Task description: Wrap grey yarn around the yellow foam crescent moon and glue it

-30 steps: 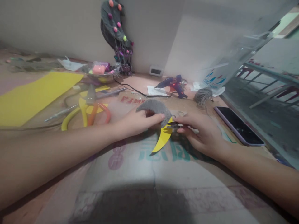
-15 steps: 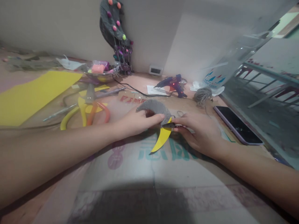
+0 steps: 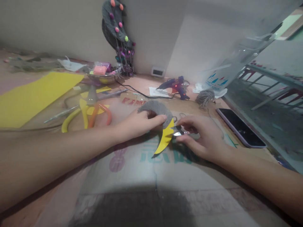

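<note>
A person's left hand point(image 3: 145, 123) pinches a crescent point(image 3: 162, 110), part grey-wrapped, part bare yellow, over a printed cardboard sheet point(image 3: 137, 176), while the right hand point(image 3: 207, 135) grips a small bladed tool point(image 3: 178, 133), its blades parted at the crescent's yellow edge.

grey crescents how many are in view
2: a grey-and-yellow crescent in the left hand, and a ball-dotted grey crescent against the wall; more could be hidden.

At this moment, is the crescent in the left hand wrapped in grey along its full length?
No, the crescent held by the left hand has grey wrapping only on its upper part; the lower end shows yellow.
</note>
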The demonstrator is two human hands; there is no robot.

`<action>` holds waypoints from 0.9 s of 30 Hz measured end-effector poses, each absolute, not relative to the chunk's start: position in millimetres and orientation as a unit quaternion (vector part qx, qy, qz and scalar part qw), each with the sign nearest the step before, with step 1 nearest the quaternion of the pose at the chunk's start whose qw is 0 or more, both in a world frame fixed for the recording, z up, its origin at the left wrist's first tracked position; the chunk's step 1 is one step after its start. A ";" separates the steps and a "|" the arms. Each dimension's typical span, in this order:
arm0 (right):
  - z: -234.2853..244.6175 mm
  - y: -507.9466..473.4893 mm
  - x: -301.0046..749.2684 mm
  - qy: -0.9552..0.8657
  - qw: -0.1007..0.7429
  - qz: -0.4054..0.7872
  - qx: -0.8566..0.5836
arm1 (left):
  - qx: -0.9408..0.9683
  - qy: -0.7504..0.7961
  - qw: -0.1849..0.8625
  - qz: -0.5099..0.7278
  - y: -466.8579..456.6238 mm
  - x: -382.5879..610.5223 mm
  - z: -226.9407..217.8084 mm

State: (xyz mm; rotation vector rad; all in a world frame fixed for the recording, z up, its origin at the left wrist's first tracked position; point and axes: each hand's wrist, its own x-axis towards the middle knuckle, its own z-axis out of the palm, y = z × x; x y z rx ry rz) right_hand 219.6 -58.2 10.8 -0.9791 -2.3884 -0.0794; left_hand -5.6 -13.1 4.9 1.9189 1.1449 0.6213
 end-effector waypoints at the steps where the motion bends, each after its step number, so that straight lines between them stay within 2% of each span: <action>1: 11.3 -60.1 217.2 -0.887 0.277 -0.021 -0.368 | 0.750 0.460 0.403 0.253 -13.6 -5.4 5.3; 8: 9.5 -57.9 212.9 -0.917 0.219 -0.104 -0.318 | 0.737 0.441 0.427 0.283 -14.6 -4.7 5.6; 10: 8.7 -57.5 215.6 -0.911 0.246 -0.055 -0.327 | 0.746 0.402 0.437 0.303 -12.3 -2.6 2.8; 14: 8.3 -61.3 214.0 -0.836 0.360 0.138 -0.390 | 0.711 0.308 0.499 0.388 -5.3 3.4 -4.7; 17: 8.5 -61.6 209.2 -0.812 0.377 0.215 -0.391 | 0.679 0.278 0.561 0.383 -2.7 4.1 -4.8; 20: 8.4 -58.4 210.7 -0.825 0.359 0.196 -0.390 | 0.661 0.293 0.578 0.378 -3.1 1.5 -0.6; 24: 8.6 -53.2 224.1 -0.824 0.395 0.163 -0.372 | 0.620 0.302 0.603 0.400 -3.9 0.0 2.1; 27: 9.2 -48.9 232.8 -0.823 0.387 0.097 -0.405 | 0.623 0.296 0.609 0.391 -5.0 1.0 1.2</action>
